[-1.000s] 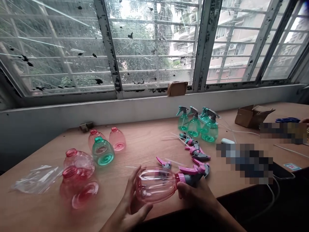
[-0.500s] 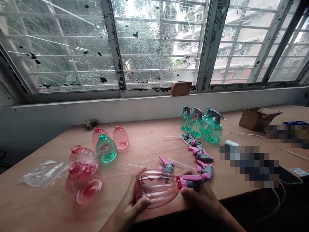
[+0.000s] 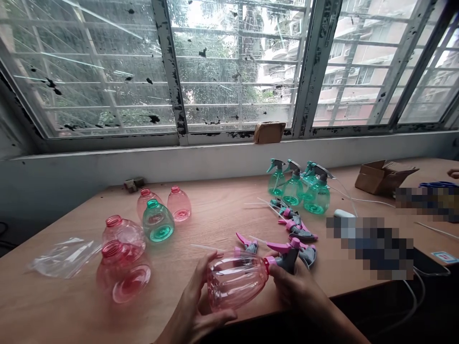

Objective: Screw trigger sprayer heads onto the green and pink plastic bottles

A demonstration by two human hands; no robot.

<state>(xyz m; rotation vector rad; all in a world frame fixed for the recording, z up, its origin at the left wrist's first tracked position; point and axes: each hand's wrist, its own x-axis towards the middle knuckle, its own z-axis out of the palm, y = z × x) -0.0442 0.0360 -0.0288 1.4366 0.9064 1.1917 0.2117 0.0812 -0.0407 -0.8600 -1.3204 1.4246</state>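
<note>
A clear pink spray bottle (image 3: pixel 236 282) is held on its side above the table's front edge, its neck pointing right. My left hand (image 3: pixel 201 298) is closed around its base end, thumb below and fingers behind. At the neck sits a pink and grey trigger spray head (image 3: pixel 286 253), with my right hand (image 3: pixel 296 285) gripping it around the collar and body. Just beyond the bottle lie another pink and grey spray head (image 3: pixel 250 244) and several more in a loose row (image 3: pixel 294 224), some with thin clear tubes.
To the left stand several uncapped pink bottles (image 3: pixel 179 205), a green bottle (image 3: pixel 158 222) and a plastic bag (image 3: pixel 66 258). Green spray bottles (image 3: pixel 317 197) with heads are at the back right, near an open cardboard box (image 3: pixel 383 177). Another person's hand (image 3: pixel 453 173) shows at the right edge.
The spray head has turned at the neck, its pink trigger now pointing up and left. The bottle has tilted and shifted slightly right. A person's hand has appeared at the right edge.
</note>
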